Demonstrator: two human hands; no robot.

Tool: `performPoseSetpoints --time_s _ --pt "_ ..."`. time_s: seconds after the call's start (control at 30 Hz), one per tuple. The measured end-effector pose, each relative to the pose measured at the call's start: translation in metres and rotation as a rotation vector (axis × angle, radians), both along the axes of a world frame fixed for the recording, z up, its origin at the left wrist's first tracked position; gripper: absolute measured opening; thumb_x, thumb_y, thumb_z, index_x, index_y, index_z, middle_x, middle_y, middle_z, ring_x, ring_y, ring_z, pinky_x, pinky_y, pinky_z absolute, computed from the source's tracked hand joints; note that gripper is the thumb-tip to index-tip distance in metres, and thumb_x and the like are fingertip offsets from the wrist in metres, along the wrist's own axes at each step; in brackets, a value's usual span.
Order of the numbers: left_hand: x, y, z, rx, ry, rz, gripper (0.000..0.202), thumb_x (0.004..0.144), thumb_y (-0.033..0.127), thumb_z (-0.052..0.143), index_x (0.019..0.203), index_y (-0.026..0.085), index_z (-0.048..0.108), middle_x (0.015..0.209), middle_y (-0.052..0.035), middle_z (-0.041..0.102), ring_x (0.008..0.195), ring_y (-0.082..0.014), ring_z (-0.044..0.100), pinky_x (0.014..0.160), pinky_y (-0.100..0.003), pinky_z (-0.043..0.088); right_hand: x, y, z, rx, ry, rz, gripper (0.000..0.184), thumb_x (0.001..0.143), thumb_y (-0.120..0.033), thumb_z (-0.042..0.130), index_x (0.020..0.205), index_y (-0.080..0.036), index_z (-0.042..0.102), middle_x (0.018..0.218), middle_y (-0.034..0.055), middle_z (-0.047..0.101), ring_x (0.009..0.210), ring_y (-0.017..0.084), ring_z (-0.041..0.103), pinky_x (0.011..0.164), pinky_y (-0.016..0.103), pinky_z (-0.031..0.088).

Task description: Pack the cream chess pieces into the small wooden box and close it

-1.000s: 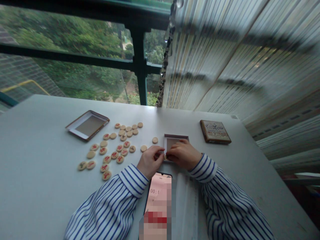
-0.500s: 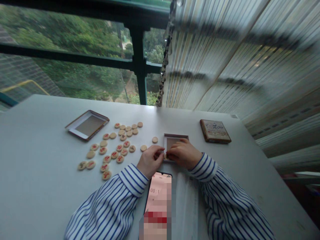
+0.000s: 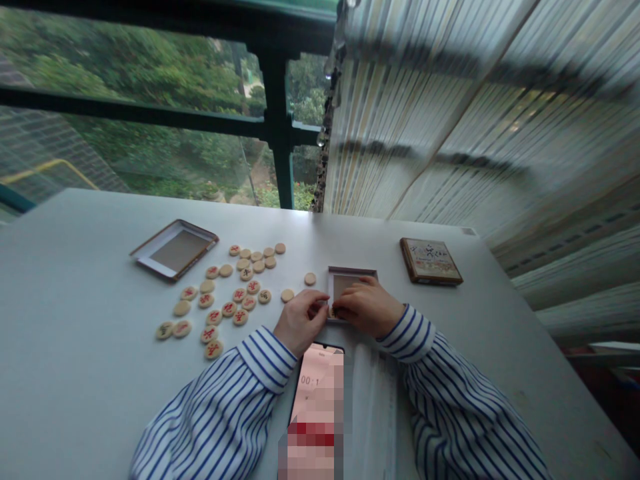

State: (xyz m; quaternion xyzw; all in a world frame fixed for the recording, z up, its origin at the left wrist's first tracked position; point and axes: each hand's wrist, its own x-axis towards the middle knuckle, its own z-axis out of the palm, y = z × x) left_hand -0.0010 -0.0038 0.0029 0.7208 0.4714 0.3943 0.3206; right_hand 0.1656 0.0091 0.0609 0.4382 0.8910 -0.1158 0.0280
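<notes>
A shallow open box [image 3: 353, 271] sits on the white table in front of me. Inside its near left corner, the fingers of my right hand [image 3: 370, 308] are closed on a wooden Chinese chess piece [image 3: 335, 311], mostly hidden by the fingertips. My left hand [image 3: 303, 320] is at the box's left wall, its fingers curled together; whether they pinch the wall or something else is hidden. Just left of the box lie two face-down chess pieces, one loose piece [image 3: 310, 279] and another piece [image 3: 287, 295] by my left knuckles.
Several round chess pieces [image 3: 229, 309], some with red or black characters, are scattered to the left. Behind them lies an upturned box lid [image 3: 180, 248]. A closed box [image 3: 431, 261] is at the right. A phone [image 3: 320, 373] lies between my forearms, beside a clear plastic sheet [image 3: 373, 413].
</notes>
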Motion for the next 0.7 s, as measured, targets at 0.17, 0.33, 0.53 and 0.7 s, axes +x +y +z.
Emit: performPoseSetpoints --time_s 0.17,0.33,0.53,0.7 --pt "-0.001 0.0 -0.002 0.003 -0.003 -0.004 0.017 0.074 0.014 0.053 0.089 0.014 0.06 0.08 -0.0047 0.063 0.065 -0.0111 0.06 0.057 -0.021 0.049 0.0 0.0 0.0 0.012 0.001 0.003 0.017 0.08 -0.024 0.05 0.088 -0.025 0.065 0.085 0.0018 0.066 0.086 0.018 0.057 0.084 0.038 0.024" --pt "-0.001 0.0 -0.002 -0.007 -0.009 -0.005 0.017 0.074 0.014 0.052 0.089 0.015 0.06 0.08 -0.0046 0.063 0.065 -0.011 0.06 0.057 -0.021 0.049 -0.001 0.0 0.001 0.005 -0.014 0.003 0.017 0.081 -0.027 0.05 0.089 -0.024 0.064 0.085 0.0028 0.066 0.087 0.019 0.057 0.084 0.038 0.025" --pt "-0.001 -0.001 0.0 -0.005 -0.012 0.0 0.017 0.074 0.014 0.053 0.088 0.015 0.06 0.079 -0.0037 0.063 0.063 -0.0102 0.059 0.054 -0.019 0.048 0.007 0.002 0.005 0.03 -0.011 -0.025 0.02 0.08 -0.025 0.05 0.094 -0.024 0.064 0.091 0.004 0.066 0.091 0.019 0.056 0.087 0.037 0.025" --pt "-0.001 -0.001 0.001 -0.025 -0.01 -0.005 0.016 0.074 0.014 0.052 0.088 0.015 0.06 0.08 -0.0042 0.063 0.063 -0.0098 0.059 0.054 -0.02 0.048 0.018 0.005 0.011 0.043 0.021 -0.053 0.022 0.08 -0.022 0.048 0.097 -0.023 0.063 0.096 0.0042 0.066 0.093 0.018 0.056 0.087 0.036 0.026"
